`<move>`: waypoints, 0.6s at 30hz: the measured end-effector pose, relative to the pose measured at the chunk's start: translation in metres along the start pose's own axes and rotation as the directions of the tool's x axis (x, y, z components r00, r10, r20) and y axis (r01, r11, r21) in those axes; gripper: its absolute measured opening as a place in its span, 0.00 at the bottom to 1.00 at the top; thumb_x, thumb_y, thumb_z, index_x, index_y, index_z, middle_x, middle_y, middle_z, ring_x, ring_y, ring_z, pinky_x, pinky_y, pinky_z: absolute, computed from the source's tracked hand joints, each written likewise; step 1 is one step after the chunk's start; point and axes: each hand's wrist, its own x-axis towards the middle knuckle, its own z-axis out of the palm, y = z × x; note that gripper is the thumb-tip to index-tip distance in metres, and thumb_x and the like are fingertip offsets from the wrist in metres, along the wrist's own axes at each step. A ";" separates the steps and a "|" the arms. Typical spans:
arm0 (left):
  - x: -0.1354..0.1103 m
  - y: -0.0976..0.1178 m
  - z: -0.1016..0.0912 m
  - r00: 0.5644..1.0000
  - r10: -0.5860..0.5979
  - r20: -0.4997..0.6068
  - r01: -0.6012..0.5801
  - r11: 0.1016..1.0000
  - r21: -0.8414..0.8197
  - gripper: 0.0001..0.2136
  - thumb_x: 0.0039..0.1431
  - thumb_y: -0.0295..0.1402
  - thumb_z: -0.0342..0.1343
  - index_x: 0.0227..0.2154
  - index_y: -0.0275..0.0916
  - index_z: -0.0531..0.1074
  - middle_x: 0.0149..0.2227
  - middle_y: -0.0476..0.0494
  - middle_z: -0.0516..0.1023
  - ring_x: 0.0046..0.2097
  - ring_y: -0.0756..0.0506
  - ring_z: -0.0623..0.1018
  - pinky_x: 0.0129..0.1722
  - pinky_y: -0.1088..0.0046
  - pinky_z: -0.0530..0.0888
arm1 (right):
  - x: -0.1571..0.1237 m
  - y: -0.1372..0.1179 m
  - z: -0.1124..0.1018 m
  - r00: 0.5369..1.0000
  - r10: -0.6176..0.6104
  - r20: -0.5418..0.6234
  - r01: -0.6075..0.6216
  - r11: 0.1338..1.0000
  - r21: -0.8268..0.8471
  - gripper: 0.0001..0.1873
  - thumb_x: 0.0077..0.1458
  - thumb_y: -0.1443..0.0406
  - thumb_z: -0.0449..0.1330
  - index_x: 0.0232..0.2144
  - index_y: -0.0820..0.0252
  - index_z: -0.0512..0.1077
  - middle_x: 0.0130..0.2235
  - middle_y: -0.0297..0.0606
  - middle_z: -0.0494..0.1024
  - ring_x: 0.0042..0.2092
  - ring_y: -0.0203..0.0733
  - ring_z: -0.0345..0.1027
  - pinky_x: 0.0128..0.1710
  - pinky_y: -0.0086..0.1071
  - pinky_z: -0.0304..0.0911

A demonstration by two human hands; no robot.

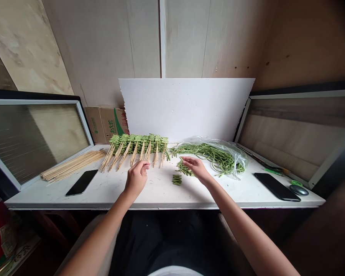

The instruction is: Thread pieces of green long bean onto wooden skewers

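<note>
Green beans [184,168] — right hand [197,169] over them.

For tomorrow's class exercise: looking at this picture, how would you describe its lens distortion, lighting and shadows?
In the head view, the wide lens bows and tilts the framed glass panels at the edges; soft, even light falls on the table, with faint, soft shadows under the left hand and right hand; below the table, the view turns darkest.

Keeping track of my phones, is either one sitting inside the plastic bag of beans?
No, one phone lies on the white table by the loose skewers, and the other phone lies right of the bag.
</note>
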 end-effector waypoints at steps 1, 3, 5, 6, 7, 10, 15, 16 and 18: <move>0.000 0.000 -0.001 1.000 0.006 -0.006 -0.006 1.000 -0.004 0.10 0.67 0.24 0.50 0.40 0.40 0.76 0.34 0.46 0.83 0.34 0.45 0.82 0.37 0.72 0.76 | 0.000 -0.007 -0.001 0.999 0.049 -0.015 -0.046 0.989 0.143 0.24 0.48 0.51 0.73 0.44 0.58 0.83 0.42 0.42 0.83 0.39 0.44 0.73 0.37 0.35 0.64; 0.000 0.000 -0.002 1.000 0.023 -0.021 -0.023 1.000 -0.012 0.11 0.67 0.23 0.50 0.40 0.40 0.76 0.34 0.46 0.83 0.34 0.46 0.82 0.38 0.72 0.76 | -0.001 -0.021 -0.001 0.995 0.095 -0.029 -0.080 0.938 0.339 0.24 0.43 0.52 0.76 0.41 0.56 0.82 0.39 0.38 0.82 0.37 0.41 0.71 0.35 0.33 0.62; -0.001 0.002 -0.002 0.998 0.045 -0.032 -0.045 0.999 -0.014 0.10 0.67 0.23 0.50 0.40 0.40 0.76 0.34 0.46 0.83 0.34 0.46 0.82 0.38 0.72 0.76 | -0.004 -0.033 0.000 0.996 0.081 -0.023 -0.063 0.894 0.444 0.21 0.42 0.53 0.77 0.37 0.55 0.82 0.36 0.35 0.80 0.36 0.39 0.69 0.35 0.31 0.62; -0.001 0.003 -0.002 0.998 0.058 -0.034 -0.058 0.998 -0.013 0.10 0.67 0.23 0.50 0.40 0.40 0.76 0.34 0.46 0.83 0.34 0.46 0.82 0.38 0.72 0.76 | -0.005 -0.038 0.000 0.998 0.064 -0.012 -0.051 0.878 0.476 0.19 0.43 0.53 0.77 0.36 0.54 0.81 0.35 0.34 0.78 0.36 0.38 0.68 0.34 0.31 0.61; -0.002 0.005 -0.001 0.997 0.071 -0.036 -0.072 0.997 -0.011 0.10 0.68 0.23 0.50 0.40 0.40 0.76 0.34 0.46 0.83 0.34 0.46 0.82 0.38 0.72 0.76 | -0.006 -0.042 0.000 0.999 0.047 0.001 -0.041 0.865 0.500 0.17 0.44 0.54 0.77 0.35 0.54 0.81 0.34 0.33 0.78 0.36 0.38 0.68 0.34 0.30 0.61; -0.003 0.009 0.000 0.994 0.104 -0.043 -0.105 0.995 -0.001 0.10 0.68 0.23 0.49 0.40 0.39 0.76 0.34 0.46 0.83 0.34 0.46 0.82 0.37 0.72 0.76 | -0.008 -0.048 0.000 0.999 0.018 0.048 -0.041 0.839 0.542 0.14 0.49 0.53 0.75 0.34 0.52 0.82 0.34 0.34 0.78 0.37 0.38 0.68 0.34 0.30 0.63; -0.003 0.013 -0.001 0.990 0.124 -0.072 -0.123 0.992 0.017 0.11 0.66 0.21 0.49 0.40 0.39 0.76 0.34 0.46 0.83 0.36 0.45 0.83 0.37 0.73 0.77 | -0.009 -0.050 -0.001 0.997 0.025 0.068 -0.060 0.808 0.587 0.14 0.52 0.52 0.74 0.35 0.52 0.83 0.40 0.37 0.83 0.44 0.42 0.75 0.40 0.32 0.68; -0.002 0.013 -0.001 0.988 0.131 -0.076 -0.130 0.991 0.022 0.11 0.66 0.21 0.49 0.39 0.39 0.76 0.34 0.46 0.83 0.37 0.45 0.83 0.37 0.73 0.77 | -0.010 -0.050 -0.001 0.998 0.030 0.063 -0.062 0.806 0.589 0.14 0.51 0.52 0.75 0.35 0.53 0.83 0.40 0.37 0.84 0.45 0.43 0.76 0.41 0.32 0.69; -0.002 0.014 -0.001 0.986 0.143 -0.082 -0.141 0.990 0.028 0.12 0.65 0.20 0.49 0.39 0.39 0.76 0.33 0.46 0.83 0.37 0.45 0.83 0.37 0.73 0.77 | -0.010 -0.050 0.000 0.998 0.038 0.047 -0.059 0.804 0.591 0.15 0.51 0.52 0.75 0.36 0.53 0.83 0.42 0.38 0.85 0.47 0.45 0.77 0.43 0.33 0.70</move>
